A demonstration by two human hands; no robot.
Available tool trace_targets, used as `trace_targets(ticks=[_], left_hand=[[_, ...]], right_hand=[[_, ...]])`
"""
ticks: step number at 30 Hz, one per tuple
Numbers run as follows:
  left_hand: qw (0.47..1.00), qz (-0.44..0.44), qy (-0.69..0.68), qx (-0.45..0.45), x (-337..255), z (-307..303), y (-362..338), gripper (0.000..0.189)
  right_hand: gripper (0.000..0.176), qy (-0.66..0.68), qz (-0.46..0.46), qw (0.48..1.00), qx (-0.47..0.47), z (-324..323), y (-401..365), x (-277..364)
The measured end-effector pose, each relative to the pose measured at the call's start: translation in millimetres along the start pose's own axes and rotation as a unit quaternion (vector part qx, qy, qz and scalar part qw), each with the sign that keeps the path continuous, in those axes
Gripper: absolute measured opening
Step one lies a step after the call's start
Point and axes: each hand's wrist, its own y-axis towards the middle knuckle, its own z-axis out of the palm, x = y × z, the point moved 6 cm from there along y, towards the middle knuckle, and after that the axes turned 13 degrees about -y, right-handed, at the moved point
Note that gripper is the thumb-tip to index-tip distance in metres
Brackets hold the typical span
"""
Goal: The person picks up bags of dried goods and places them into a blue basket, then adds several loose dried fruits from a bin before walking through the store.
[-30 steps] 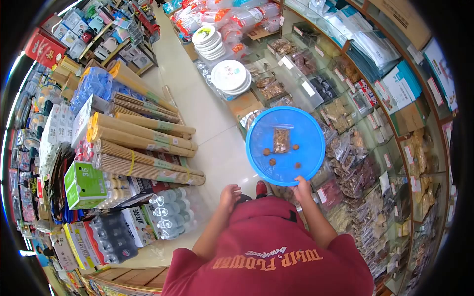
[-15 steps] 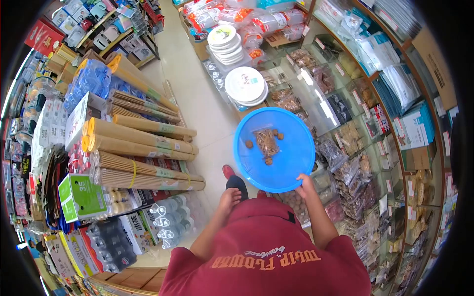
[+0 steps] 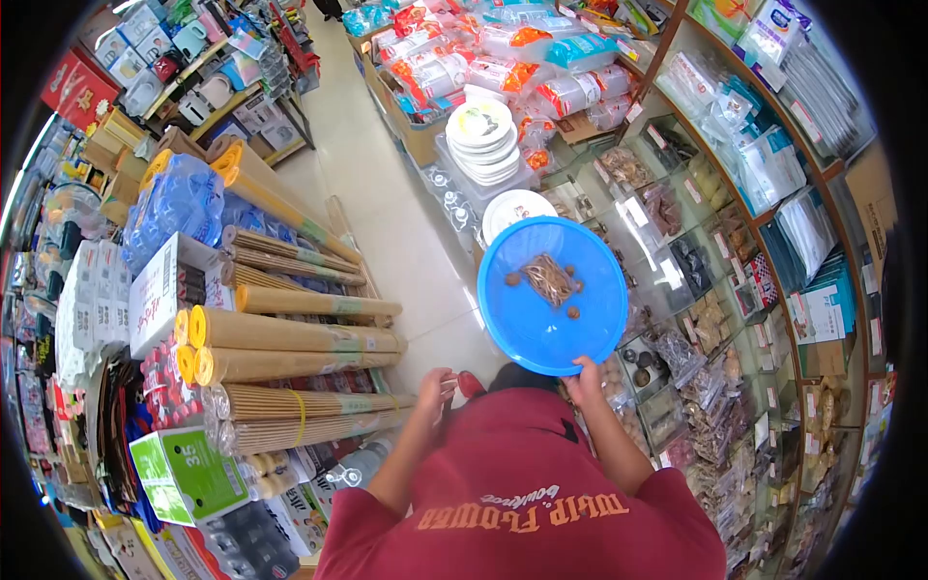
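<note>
My right hand [image 3: 586, 384] grips the near rim of a round blue plastic basket [image 3: 512, 333], fingers wrapped round its edge. The basket is held out in front of me, tilted so its inside shows. In it lie a clear packet of thin brown dried strips [image 3: 549, 280] and several small round brown pieces [image 3: 573, 312] that look like dried mushrooms. My left hand [image 3: 440, 389] hangs at waist height beside the wrapped rolls, holding nothing, its fingers loosely bent and apart.
Long wrapped rolls [image 3: 300, 333] lie stacked on the left, above a green box [image 3: 188, 471]. Ahead stand white plate stacks [image 3: 481, 145] and bagged goods [image 3: 503, 72]. Clear bins of dried goods [image 3: 710, 324] run along the right below shelves. A tiled aisle [image 3: 387, 193] leads forward.
The view has shifted forward along the aisle. The basket is a little further right in view, now covering part of the nearer plate stack. My left hand has risen slightly.
</note>
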Motion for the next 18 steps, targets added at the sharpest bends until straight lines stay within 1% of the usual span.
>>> trace_targets(ticks=[1, 2, 4, 5, 6, 7, 8, 9, 10, 11, 13, 14, 16, 18], left_hand=[[1.000, 0.001, 0.001, -0.005, -3.1, -4.9, 7.2, 0.031], [1.000, -0.001, 0.003, -0.003, -5.8, -5.8, 14.5, 0.031], [0.999, -0.037, -0.007, -0.025, -9.4, -8.9, 24.8, 0.031], [0.999, -0.038, -0.001, -0.024, -12.7, -7.2, 30.0, 0.031], [0.998, -0.059, -0.017, -0.008, -13.3, -0.1, 32.6, 0.031], [0.996, -0.081, -0.032, 0.008, -15.4, 6.3, 36.1, 0.031], [0.996, -0.083, -0.016, 0.035, -23.1, 12.6, 41.2, 0.032], [0.996, -0.086, -0.007, 0.037, -35.2, 17.6, 46.7, 0.032], [0.995, -0.088, 0.018, 0.032, -46.6, 21.6, 52.9, 0.032], [0.995, -0.091, 0.043, 0.027, -57.9, 24.9, 57.8, 0.032], [0.994, -0.091, 0.057, 0.015, -81.8, 26.9, 71.8, 0.032], [0.995, -0.084, 0.062, 0.007, -100.0, 30.9, 82.7, 0.032], [0.993, -0.081, 0.089, 0.013, -129.5, 42.7, 101.4, 0.032], [0.990, -0.087, 0.114, 0.019, -148.2, 49.9, 120.9, 0.032]], right_hand=[[0.046, 0.000, 0.001, 1.000, -0.006, 0.1, -1.3, 3.0], [0.045, 0.000, -0.017, 1.000, -0.003, 2.6, -0.9, 11.0], [0.045, 0.005, -0.039, 0.999, -0.001, 15.7, 1.1, 29.0], [0.044, 0.039, -0.050, 0.998, -0.005, 20.2, 3.0, 37.1], [0.042, 0.074, -0.061, 0.995, -0.010, 22.0, 7.2, 42.5], [0.042, 0.081, -0.062, 0.995, -0.014, 21.6, 13.6, 43.9], [0.040, 0.094, -0.069, 0.992, -0.036, 17.6, 20.8, 45.5], [0.038, 0.107, -0.076, 0.990, -0.058, 12.6, 28.2, 47.0], [0.044, 0.135, -0.098, 0.983, -0.075, 8.2, 40.7, 46.0], [0.044, 0.143, -0.098, 0.981, -0.081, 2.0, 49.0, 43.9], [0.043, 0.155, -0.116, 0.968, -0.162, -2.1, 55.7, 46.0], [0.043, 0.168, -0.121, 0.964, -0.164, 2.4, 60.7, 48.1], [0.044, 0.140, -0.144, 0.965, -0.170, 16.6, 59.0, 57.4], [0.046, 0.170, -0.157, 0.958, -0.171, 34.6, 60.1, 63.9]])
